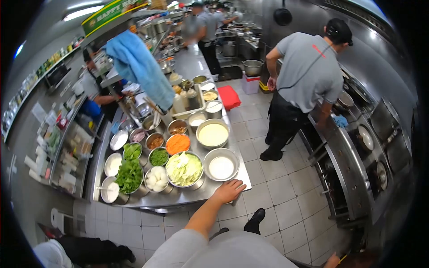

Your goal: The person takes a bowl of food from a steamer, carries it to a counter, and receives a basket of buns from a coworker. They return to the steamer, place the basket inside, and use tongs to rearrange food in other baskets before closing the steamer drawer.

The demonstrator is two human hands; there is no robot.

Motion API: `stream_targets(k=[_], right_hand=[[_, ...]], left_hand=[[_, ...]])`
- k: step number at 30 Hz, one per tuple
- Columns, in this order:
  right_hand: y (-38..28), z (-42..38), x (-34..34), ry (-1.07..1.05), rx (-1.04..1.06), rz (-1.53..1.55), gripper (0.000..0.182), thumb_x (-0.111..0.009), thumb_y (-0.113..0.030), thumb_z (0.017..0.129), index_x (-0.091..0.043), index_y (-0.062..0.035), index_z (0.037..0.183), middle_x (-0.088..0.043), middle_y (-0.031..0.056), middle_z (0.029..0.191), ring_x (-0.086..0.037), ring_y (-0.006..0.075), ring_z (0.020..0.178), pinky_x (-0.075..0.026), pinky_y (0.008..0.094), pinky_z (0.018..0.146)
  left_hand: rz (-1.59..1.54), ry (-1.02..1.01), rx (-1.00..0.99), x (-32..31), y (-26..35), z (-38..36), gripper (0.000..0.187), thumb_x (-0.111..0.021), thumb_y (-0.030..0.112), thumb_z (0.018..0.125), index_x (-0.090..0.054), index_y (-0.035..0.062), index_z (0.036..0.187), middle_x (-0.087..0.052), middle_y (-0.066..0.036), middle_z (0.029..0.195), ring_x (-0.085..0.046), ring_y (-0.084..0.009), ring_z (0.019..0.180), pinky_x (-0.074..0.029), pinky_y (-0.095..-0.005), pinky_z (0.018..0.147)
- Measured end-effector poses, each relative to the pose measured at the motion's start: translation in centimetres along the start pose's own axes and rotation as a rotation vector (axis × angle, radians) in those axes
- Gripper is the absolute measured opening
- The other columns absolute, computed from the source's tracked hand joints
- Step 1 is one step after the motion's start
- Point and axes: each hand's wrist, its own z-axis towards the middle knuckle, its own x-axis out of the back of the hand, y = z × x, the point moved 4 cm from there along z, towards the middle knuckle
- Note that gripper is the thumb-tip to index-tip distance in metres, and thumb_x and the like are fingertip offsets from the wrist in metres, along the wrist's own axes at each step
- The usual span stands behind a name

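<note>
My left hand lies flat on the front corner of the steel table, fingers stretched out, holding nothing. Just beyond its fingertips stands a metal bowl with white contents. Left of that is a bowl of shredded cabbage, then a container of peeled white eggs or similar white pieces. My right hand shows only partly at the bottom edge, beside a thin yellow strip; its fingers are mostly hidden, and I cannot make out whether it holds anything.
Leafy greens, shredded carrot and a yellow-filled bowl crowd the table. A blue towel hangs above. On the right, a co-worker leans over the stove. Another person's dark-clad legs show lower left.
</note>
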Motion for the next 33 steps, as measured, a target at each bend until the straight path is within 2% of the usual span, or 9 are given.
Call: stream_targets(k=[1,2,3,5,21,25,27,29,33], right_hand=[[3.2,1.4,-3.2,0.166,0.265,-0.006,0.040,-0.056,-0.033,0.099,-0.072,0.0016,0.108,-0.071,0.0233,0.106,-0.067,0.0401,0.101,-0.047,0.0617,0.094],[3.8,1.2,-3.2,0.330,0.500,-0.051,0.036,-0.057,-0.026,0.098,-0.073,-0.0032,0.120,-0.071,0.0194,0.115,-0.067,0.0361,0.109,-0.045,0.0662,0.102],[3.8,1.4,-3.6,0.036,0.121,-0.007,0.036,-0.057,-0.027,0.098,-0.072,-0.0034,0.120,-0.071,0.0190,0.116,-0.067,0.0359,0.110,-0.044,0.0661,0.103],[2.4,1.8,-2.7,-0.016,0.056,-0.019,0.037,-0.056,-0.027,0.099,-0.072,-0.0039,0.121,-0.071,0.0181,0.118,-0.066,0.0355,0.111,-0.043,0.0661,0.104],[3.8,2.7,-2.4,-0.067,0.090,-0.046,0.042,-0.048,-0.033,0.102,-0.068,-0.0080,0.129,-0.067,0.0114,0.131,-0.060,0.0328,0.123,-0.035,0.0656,0.112],[5.6,1.7,-1.6,-0.031,0.178,-0.062,0.043,-0.046,-0.035,0.103,-0.067,-0.0090,0.131,-0.066,0.0098,0.134,-0.059,0.0321,0.126,-0.033,0.0655,0.114],[5.9,1.0,-2.0,-0.006,0.243,-0.097,0.044,-0.045,-0.035,0.104,-0.067,-0.0093,0.132,-0.066,0.0094,0.135,-0.059,0.0319,0.127,-0.032,0.0655,0.114],[5.6,0.8,-2.2,0.071,0.316,-0.082,0.043,-0.045,-0.034,0.104,-0.068,-0.0076,0.130,-0.068,0.0136,0.130,-0.060,0.0334,0.124,-0.034,0.0639,0.114],[4.1,2.2,-2.4,-0.040,0.026,-0.053,0.043,-0.050,-0.037,0.103,-0.069,-0.0004,0.115,-0.069,0.0193,0.116,-0.063,0.0375,0.110,-0.040,0.0592,0.101]], left_hand=[[0.015,0.017,-0.020,0.1,0.0,0.0,0.055,-0.067,0.024,0.089,-0.048,0.0172,0.141,-0.049,-0.004,0.138,-0.045,-0.0241,0.133,-0.045,-0.0433,0.105],[0.030,0.034,-0.045,0.0,0.1,0.0,0.055,-0.067,0.024,0.089,-0.048,0.0175,0.141,-0.049,-0.003,0.137,-0.045,-0.0238,0.133,-0.045,-0.0428,0.105],[0.049,0.048,-0.037,-0.2,0.0,-0.1,0.056,-0.068,0.024,0.089,-0.048,0.0179,0.140,-0.049,-0.003,0.137,-0.046,-0.0233,0.132,-0.045,-0.0428,0.105],[0.055,0.047,-0.025,-0.5,0.0,-0.1,0.056,-0.068,0.024,0.088,-0.048,0.0178,0.140,-0.049,-0.003,0.136,-0.046,-0.0231,0.132,-0.045,-0.0427,0.105],[0.083,0.032,-0.021,-0.6,0.1,0.1,0.057,-0.068,0.025,0.088,-0.049,0.0178,0.140,-0.050,-0.003,0.138,-0.046,-0.0233,0.133,-0.043,-0.0430,0.105],[0.072,0.031,-0.021,-0.6,0.1,0.0,0.056,-0.067,0.025,0.088,-0.048,0.0179,0.141,-0.050,-0.003,0.139,-0.046,-0.0233,0.133,-0.043,-0.0435,0.106],[0.068,0.096,-0.038,-0.2,0.2,0.0,0.050,-0.063,0.022,0.087,-0.052,0.0175,0.136,-0.051,-0.003,0.134,-0.048,-0.0222,0.130,-0.047,-0.0418,0.100],[0.064,0.062,-0.029,-0.4,0.1,0.1,0.052,-0.065,0.024,0.088,-0.050,0.0175,0.138,-0.050,-0.003,0.136,-0.047,-0.0227,0.131,-0.045,-0.0431,0.103],[0.052,0.015,-0.004,-0.8,0.1,0.2,0.054,-0.066,0.025,0.090,-0.048,0.0172,0.139,-0.049,-0.003,0.138,-0.046,-0.0234,0.133,-0.042,-0.0451,0.106]])
